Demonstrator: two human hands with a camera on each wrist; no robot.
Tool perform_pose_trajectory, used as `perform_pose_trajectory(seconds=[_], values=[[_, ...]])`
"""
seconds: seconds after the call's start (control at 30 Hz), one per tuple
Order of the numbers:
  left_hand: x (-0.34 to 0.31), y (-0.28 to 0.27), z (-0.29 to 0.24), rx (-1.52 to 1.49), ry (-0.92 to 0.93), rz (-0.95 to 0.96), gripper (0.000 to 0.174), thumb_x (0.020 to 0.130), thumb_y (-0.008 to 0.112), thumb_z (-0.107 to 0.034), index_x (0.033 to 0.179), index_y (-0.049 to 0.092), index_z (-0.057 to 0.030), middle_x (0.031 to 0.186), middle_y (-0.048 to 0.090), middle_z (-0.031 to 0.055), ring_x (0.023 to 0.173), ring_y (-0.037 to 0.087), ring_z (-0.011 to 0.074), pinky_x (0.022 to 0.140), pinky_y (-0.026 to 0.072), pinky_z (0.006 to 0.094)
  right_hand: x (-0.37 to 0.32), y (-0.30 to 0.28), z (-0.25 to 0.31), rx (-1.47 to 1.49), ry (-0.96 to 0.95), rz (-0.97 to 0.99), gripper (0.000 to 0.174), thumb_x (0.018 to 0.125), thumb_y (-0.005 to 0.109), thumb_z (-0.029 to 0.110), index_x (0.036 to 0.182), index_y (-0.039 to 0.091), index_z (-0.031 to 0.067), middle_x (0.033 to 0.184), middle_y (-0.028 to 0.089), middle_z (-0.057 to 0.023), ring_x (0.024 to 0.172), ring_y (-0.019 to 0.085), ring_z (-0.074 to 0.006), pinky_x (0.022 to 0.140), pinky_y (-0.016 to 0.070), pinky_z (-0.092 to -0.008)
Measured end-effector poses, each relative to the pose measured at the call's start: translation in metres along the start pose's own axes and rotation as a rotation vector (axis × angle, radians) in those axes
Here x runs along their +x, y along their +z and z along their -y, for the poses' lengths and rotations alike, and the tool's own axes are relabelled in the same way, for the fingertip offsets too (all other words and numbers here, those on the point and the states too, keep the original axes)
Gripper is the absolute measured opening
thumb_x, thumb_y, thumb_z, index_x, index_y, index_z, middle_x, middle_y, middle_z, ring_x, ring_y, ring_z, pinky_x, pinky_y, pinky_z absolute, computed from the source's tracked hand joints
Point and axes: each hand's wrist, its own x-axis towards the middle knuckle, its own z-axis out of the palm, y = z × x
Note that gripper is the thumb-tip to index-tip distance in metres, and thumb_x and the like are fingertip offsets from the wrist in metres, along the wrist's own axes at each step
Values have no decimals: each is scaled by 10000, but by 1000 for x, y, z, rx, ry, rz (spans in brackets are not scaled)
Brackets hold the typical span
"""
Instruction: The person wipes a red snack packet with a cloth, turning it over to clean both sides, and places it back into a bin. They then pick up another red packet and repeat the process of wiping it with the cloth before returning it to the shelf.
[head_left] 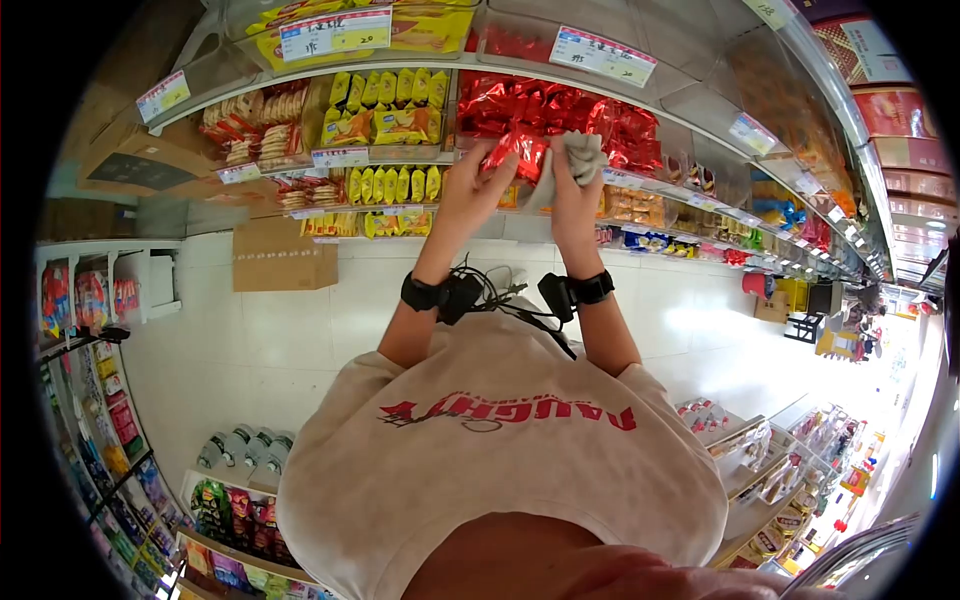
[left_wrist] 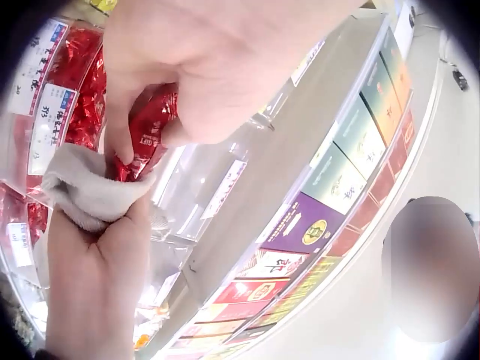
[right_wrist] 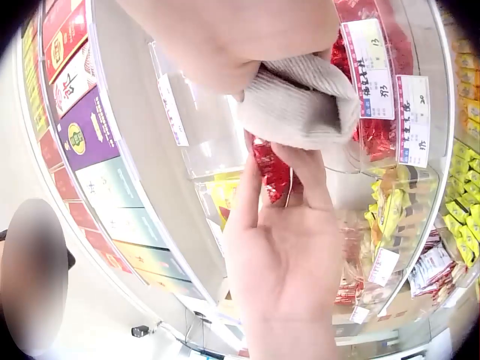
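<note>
In the head view, my left hand (head_left: 474,192) grips a shiny red foil packet (head_left: 522,152) in front of a shelf bin of similar red packets (head_left: 555,105). Fingers and thumb hold the packet at its sides, as the right wrist view also shows. A grey-white cloth (head_left: 584,152) is bunched in my right hand (head_left: 574,205), right against the packet. From the left wrist view, the cloth (left_wrist: 97,187) overlaps the packet's lower end (left_wrist: 150,135). The right hand's fingers are partly hidden by the cloth (right_wrist: 300,105).
Price tags (head_left: 603,55) line the shelf edges. Yellow packets (head_left: 385,125) fill the bin to the left, beside wrapped biscuits (head_left: 270,120). A cardboard box (head_left: 285,255) stands on the floor below. Boxed goods (head_left: 895,125) are stacked at the far right.
</note>
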Motion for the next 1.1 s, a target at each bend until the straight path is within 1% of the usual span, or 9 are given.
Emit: perform_pose_trajectory(seconds=[0.13, 0.17, 0.27, 0.37, 0.5, 0.6, 0.87, 1.07, 1.1], values=[[-8, -19, -11, 284, -175, 218, 347, 963, 702, -143, 1235, 598, 46, 1174, 661, 94, 971, 661, 128, 848, 538, 262, -11, -12, 17, -265, -102, 103, 184, 986, 690, 188, 948, 675, 9, 843, 616, 47, 765, 510, -26, 631, 433, -227], [-12, -15, -13, 164, -115, 197, 323, 942, 717, -96, 1210, 607, 46, 1154, 668, 85, 1007, 636, 117, 878, 532, 267, -14, -14, 23, -376, -216, 121, 218, 995, 677, 185, 889, 675, -5, 788, 598, 53, 720, 472, -22, 584, 407, -227], [-19, -7, -24, 82, -130, 244, 311, 919, 734, -60, 1189, 615, 40, 1138, 674, 70, 1042, 617, 108, 890, 524, 263, -22, -26, 20, -185, -282, 18, 179, 999, 667, 180, 951, 666, 8, 836, 602, 48, 744, 494, -24, 613, 421, -223], [-23, 14, -23, 168, 28, 160, 303, 911, 743, -52, 1176, 626, 37, 1110, 680, 47, 1018, 617, 93, 872, 517, 251, -33, -23, 56, 49, -52, -101, 151, 994, 670, 171, 999, 639, 22, 877, 596, 46, 773, 513, -29, 665, 440, -221], [-30, 48, -26, 263, 44, 137, 317, 909, 749, -66, 1185, 641, 48, 1064, 698, 45, 968, 635, 86, 850, 518, 245, -34, -61, 58, -110, -166, 157, 182, 967, 697, 152, 1078, 651, 15, 933, 634, 26, 820, 547, -46, 740, 468, -234], [-35, 78, -15, 196, 29, 155, 351, 900, 768, -93, 1192, 648, 61, 999, 718, 51, 918, 662, 92, 830, 527, 241, -36, -101, 67, -152, -81, 185, 201, 945, 724, 145, 1077, 670, 3, 944, 656, 13, 839, 556, -48, 735, 470, -233], [-47, 150, 20, 204, 76, 210, 348, 946, 726, -135, 1240, 635, 27, 1044, 705, 20, 876, 620, 54, 767, 501, 209, -58, -174, 89, -74, -54, 19, 157, 907, 761, 143, 938, 692, 6, 847, 665, 19, 774, 556, -51, 710, 476, -251], [-60, 177, 14, 327, 13, 214, 397, 937, 739, -153, 1272, 610, 19, 1090, 691, 43, 914, 627, 74, 782, 515, 230, -68, -211, 73, -110, -68, 68, 207, 892, 765, 138, 1019, 670, 5, 832, 671, -21, 784, 566, -68, 724, 481, -270], [-61, 179, 19, 443, 123, 154, 422, 938, 738, -154, 1294, 593, 21, 1114, 683, 51, 939, 629, 83, 795, 521, 240, -68, -215, 73, -146, -99, 32, 214, 871, 765, 110, 1029, 667, 4, 849, 676, -38, 789, 588, -91, 726, 488, -281]])
